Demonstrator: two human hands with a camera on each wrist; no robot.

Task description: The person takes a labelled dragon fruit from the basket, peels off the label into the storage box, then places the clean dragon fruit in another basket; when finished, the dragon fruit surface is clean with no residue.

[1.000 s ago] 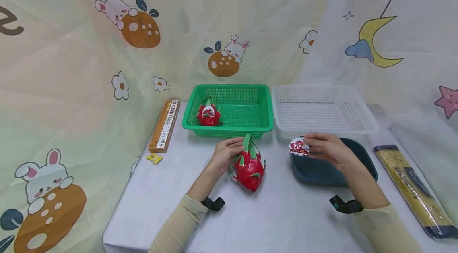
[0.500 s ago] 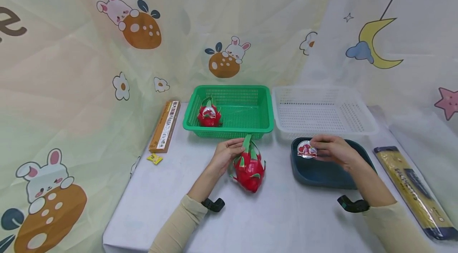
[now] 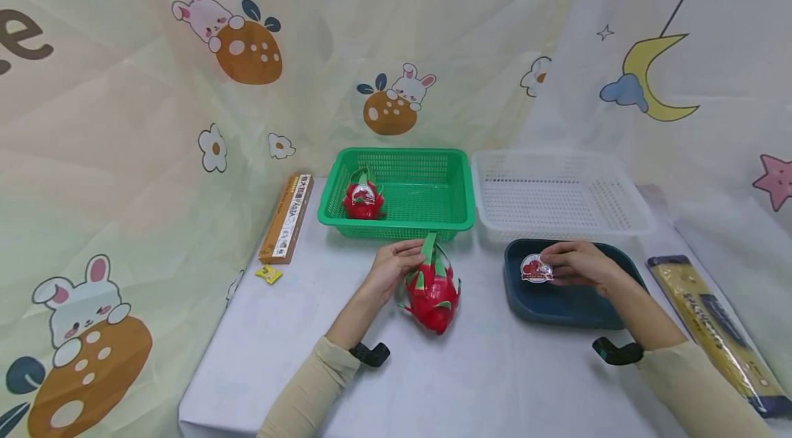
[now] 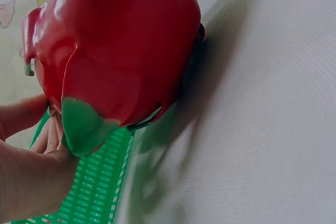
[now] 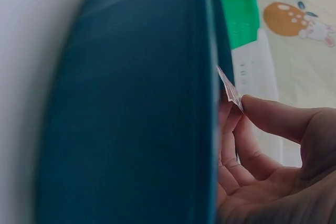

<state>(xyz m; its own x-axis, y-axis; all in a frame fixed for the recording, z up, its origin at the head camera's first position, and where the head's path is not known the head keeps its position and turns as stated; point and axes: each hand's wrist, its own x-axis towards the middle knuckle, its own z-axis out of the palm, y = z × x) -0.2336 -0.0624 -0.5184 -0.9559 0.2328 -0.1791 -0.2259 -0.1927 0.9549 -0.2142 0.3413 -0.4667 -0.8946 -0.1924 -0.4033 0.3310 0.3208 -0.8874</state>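
My left hand (image 3: 391, 269) grips a red dragon fruit (image 3: 433, 297) by its green leafy top, in front of the green basket. Close up in the left wrist view, the fruit (image 4: 126, 40) looks glossy and fills the top, with thumb and fingers at its leafy end. A small round label (image 3: 535, 269) with a red fruit picture is pinched between thumb and fingers of my right hand (image 3: 581, 266), over the dark blue tray (image 3: 557, 316). From the right wrist, the label (image 5: 231, 93) shows edge-on beyond the tray's wall (image 5: 126, 103); whether it touches the tray I cannot tell.
Behind the left hand stands a green basket (image 3: 396, 225) with another labelled dragon fruit (image 3: 363, 207) inside. A white basket (image 3: 563, 221) adjoins it. At left lie a pasta box (image 3: 286, 218) and a yellow packet (image 3: 269, 274); at right, a long gold package (image 3: 711, 328).
My right hand has moved right and down with the label, from the tray's left edge to over its interior. The left hand and its dragon fruit stay in place.
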